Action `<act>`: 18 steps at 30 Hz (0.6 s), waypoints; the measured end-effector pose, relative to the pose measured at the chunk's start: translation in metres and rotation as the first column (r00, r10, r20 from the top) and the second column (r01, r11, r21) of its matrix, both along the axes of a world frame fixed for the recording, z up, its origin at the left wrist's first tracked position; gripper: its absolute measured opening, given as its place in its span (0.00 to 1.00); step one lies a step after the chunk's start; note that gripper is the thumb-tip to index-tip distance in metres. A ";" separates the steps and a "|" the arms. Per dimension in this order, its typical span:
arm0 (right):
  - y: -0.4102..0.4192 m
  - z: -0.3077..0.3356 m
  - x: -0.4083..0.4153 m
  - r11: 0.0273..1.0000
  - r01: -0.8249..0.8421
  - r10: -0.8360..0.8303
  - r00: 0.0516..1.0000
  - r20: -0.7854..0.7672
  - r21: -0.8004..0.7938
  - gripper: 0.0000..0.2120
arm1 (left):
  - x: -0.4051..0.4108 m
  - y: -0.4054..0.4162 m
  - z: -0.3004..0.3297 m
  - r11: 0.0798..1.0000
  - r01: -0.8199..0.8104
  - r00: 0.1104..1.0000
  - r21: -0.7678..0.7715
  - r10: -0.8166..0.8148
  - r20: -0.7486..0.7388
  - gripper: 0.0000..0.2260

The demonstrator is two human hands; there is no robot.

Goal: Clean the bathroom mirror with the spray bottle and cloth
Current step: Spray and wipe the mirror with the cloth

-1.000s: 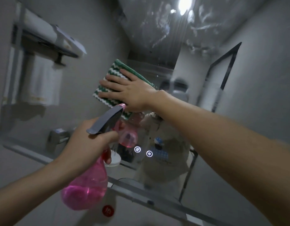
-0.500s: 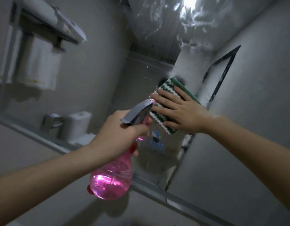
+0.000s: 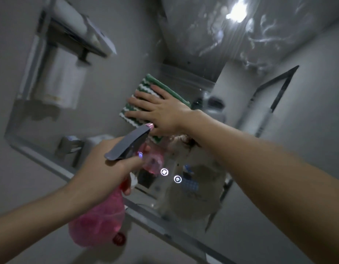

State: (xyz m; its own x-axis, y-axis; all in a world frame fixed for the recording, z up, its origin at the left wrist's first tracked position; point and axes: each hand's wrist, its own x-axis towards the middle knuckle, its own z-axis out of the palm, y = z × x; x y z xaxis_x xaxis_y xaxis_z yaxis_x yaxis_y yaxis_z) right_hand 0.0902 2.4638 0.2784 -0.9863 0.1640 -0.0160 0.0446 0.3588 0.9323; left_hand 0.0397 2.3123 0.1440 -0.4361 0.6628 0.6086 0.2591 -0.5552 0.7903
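On the streaked mirror (image 3: 111, 60), the right hand (image 3: 161, 113) presses the cloth (image 3: 144, 92) flat-fingered; below it, the left hand (image 3: 105, 168) grips the spray bottle (image 3: 100, 221).

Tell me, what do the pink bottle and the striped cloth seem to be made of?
The spray bottle looks like translucent pink plastic, since light glows through its body; its grey trigger head looks like opaque matte plastic. The cloth under the right hand seems a soft, fluffy textile, perhaps microfibre, judging by its raised green and white wavy ridges.
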 end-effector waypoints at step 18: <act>0.008 0.009 0.124 0.997 0.045 -0.042 0.997 -0.063 0.060 0.28 | 0.052 -0.013 0.017 0.995 0.078 0.993 -0.064 -0.084 -0.088 0.20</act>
State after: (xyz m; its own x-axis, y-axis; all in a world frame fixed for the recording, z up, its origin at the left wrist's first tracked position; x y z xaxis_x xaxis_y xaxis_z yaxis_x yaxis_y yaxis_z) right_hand 0.2143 2.4719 0.2877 -0.9770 0.2057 0.0559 0.1169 0.2976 0.9475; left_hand 0.0921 2.2990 0.1613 -0.3248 0.7303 0.6010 0.2870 -0.5294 0.7984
